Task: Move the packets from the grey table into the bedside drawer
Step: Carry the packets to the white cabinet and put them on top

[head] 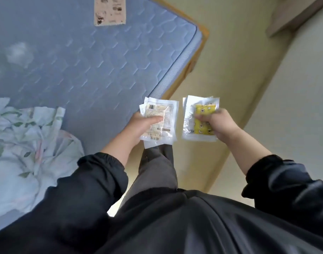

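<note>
Head view: Two bundles of packets are held out in front of the body, one in each hand, above a pale floor [239, 70] at the corner of a bed. The white packets [166, 109], printed with a barcode and small text, are gripped by the left hand [144, 125], the thumb laid across their face and the remaining fingers hidden beneath. Just beside them, but apart, the clear packets [189, 109] with yellow patterned contents are clutched by the right hand [219, 125], its fingers curled tight round the front. How many packets are in each bundle cannot be told. Black sleeves [94, 180] are pushed up the forearms, and a grey trouser leg [157, 171] is seen below the hands. To the left, a blue quilted mattress [83, 61] is set in a wooden frame [202, 33], with floral bedding [19, 134] bunched at its near edge and a pale card [109, 11] lying at its far end.
</note>
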A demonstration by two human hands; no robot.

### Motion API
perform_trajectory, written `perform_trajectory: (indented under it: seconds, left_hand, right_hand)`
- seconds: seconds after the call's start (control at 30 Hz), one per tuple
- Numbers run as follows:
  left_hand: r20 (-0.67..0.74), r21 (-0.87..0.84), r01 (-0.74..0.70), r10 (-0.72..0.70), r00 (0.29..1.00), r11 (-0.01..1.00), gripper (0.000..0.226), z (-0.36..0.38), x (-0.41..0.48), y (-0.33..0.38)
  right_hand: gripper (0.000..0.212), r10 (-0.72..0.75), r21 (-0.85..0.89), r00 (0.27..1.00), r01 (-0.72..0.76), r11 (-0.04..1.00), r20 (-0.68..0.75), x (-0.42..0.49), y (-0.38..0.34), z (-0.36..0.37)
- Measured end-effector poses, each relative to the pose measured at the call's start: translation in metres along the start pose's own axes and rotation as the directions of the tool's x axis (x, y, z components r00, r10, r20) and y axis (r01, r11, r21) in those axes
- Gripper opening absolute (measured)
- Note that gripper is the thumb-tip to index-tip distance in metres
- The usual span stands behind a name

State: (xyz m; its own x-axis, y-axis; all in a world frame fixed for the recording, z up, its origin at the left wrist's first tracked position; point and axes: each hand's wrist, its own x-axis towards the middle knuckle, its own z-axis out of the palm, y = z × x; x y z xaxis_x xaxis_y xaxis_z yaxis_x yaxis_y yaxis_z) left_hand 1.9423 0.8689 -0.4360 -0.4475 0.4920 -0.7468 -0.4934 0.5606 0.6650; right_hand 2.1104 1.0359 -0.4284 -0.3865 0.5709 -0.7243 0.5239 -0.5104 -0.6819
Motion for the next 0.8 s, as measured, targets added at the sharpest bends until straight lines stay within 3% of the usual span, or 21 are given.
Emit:
perform_trajectory:
  seconds: [0.17,0.33,0.5,0.63,0.8]
  left_hand:
    - [0.102,0.072,-0.035,0.028,0.994,0.997,0.053,0.059,0.097,0.091]
    - [0.189,0.184,-0.037,0.002,0.982,0.982,0.052,0.113,0.173,0.179]
    - [0.247,0.249,-0.055,-0.009,0.969,0.967,0.068,0.162,0.223,0.250]
    - [0.269,0.219,-0.071,0.010,0.963,0.973,0.056,0.211,0.268,0.306]
    - [0.182,0.191,-0.084,0.049,0.982,0.978,0.090,0.286,0.339,0.388]
  right_hand:
    - [0.018,-0.018,0.091,0.991,0.030,0.995,-0.131,0.069,-0.074,-0.051]
    - [0.027,0.022,0.187,0.984,0.012,0.982,-0.176,0.130,-0.155,-0.090]
    - [0.009,0.034,0.236,0.977,0.018,0.972,-0.212,0.174,-0.213,-0.134]
    - [0.008,0.005,0.259,0.970,0.060,0.964,-0.243,0.212,-0.258,-0.177]
    - [0.014,-0.030,0.220,0.968,0.087,0.972,-0.250,0.294,-0.332,-0.244]
